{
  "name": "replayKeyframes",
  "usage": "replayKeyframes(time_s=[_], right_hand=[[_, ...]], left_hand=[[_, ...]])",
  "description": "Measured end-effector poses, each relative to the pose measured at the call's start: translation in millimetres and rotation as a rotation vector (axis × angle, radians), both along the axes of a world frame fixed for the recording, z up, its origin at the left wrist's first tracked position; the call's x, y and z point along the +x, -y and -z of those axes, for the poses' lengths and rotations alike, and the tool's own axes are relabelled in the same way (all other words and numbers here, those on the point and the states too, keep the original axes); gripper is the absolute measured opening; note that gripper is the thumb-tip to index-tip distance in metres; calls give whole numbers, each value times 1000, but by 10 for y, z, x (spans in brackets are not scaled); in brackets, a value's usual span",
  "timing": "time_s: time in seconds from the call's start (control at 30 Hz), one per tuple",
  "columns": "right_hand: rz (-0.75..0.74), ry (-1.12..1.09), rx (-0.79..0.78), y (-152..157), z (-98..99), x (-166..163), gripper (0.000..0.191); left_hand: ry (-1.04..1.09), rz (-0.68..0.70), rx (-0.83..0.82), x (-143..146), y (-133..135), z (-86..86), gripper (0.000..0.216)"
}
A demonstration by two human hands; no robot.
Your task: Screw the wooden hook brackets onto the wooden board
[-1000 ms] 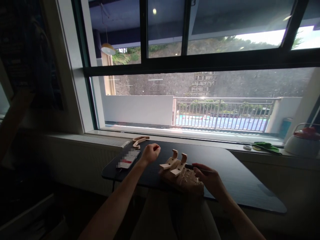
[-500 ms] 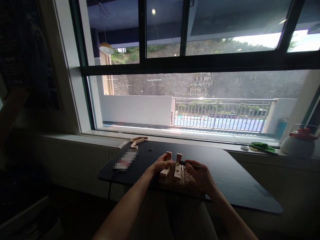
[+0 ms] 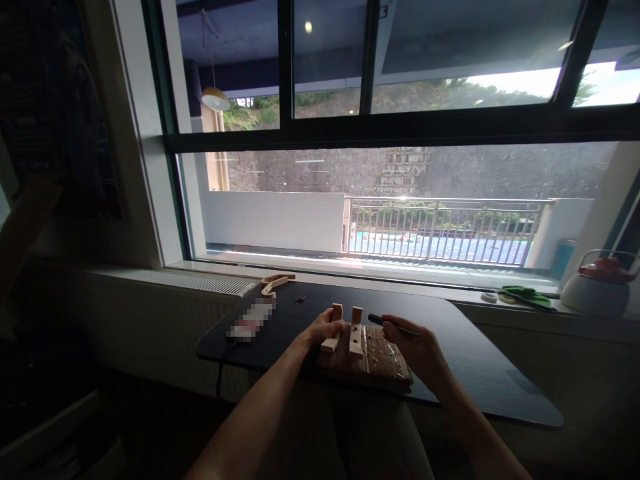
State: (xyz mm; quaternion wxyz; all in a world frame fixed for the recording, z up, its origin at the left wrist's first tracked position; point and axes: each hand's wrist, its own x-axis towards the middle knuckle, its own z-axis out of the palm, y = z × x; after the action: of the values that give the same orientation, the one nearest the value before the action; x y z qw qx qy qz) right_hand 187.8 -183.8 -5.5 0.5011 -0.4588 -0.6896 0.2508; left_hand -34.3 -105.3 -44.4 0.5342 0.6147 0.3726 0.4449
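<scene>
My left hand (image 3: 323, 329) is closed on a pale wooden piece (image 3: 331, 344), whose upper end rises above my fingers. Beside it stands a second pale wooden piece (image 3: 355, 341) with dark round spots, apart from both hands. Both pieces rest on a brown, ridged board (image 3: 387, 359) dotted with small marks and shiny patches. In my right hand (image 3: 411, 339) is a slim dark pen-like tool (image 3: 379, 320), pinched between the fingers. Its tip points left, over the table, a little to the right of the second piece.
The dark table (image 3: 470, 360) stands by a window. On its far left lie curved wooden pieces (image 3: 274, 285), small dark bits (image 3: 301, 299) and a blurred-out item (image 3: 251, 321) with a cord. A kettle (image 3: 597, 287) and green cloth (image 3: 525, 295) sit on the sill. Someone's arm shows far left.
My right hand has drawn the pen-like tool right, away from the second wooden piece, uncovering more of the board. My left hand has stayed nearly still.
</scene>
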Motion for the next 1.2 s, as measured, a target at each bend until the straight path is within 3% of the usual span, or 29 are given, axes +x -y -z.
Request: replayKeyframes(time_s=[0.2, 0.33, 0.43, 0.6, 0.8, 0.93, 1.07, 1.2], right_hand=[[-61, 75, -30, -1, 17, -185, 37], [-41, 76, -29, 8, -74, -82, 40], [-7, 91, 37, 38, -80, -15, 44], [-39, 231, 131, 14, -22, -200, 33], [-59, 299, 199, 126, -173, -200, 32], [-99, 371, 233, 217, -161, -175, 32], [-121, 396, 176, 115, -91, -184, 29], [-33, 322, 123, -22, -85, -28, 38]], left_hand=[[-16, -6, 4, 8, -24, 14, 46], [-10, -6, 12, 12, -17, 14, 46], [-10, -3, 5, 12, -16, 15, 46], [-27, 18, 7, -3, -19, 14, 48], [-39, 46, 21, -22, -46, 40, 46], [-73, 18, 32, -22, -61, 47, 43], [-126, 25, 45, 3, -39, -9, 40], [-203, 26, 90, -36, -11, -189, 36]])
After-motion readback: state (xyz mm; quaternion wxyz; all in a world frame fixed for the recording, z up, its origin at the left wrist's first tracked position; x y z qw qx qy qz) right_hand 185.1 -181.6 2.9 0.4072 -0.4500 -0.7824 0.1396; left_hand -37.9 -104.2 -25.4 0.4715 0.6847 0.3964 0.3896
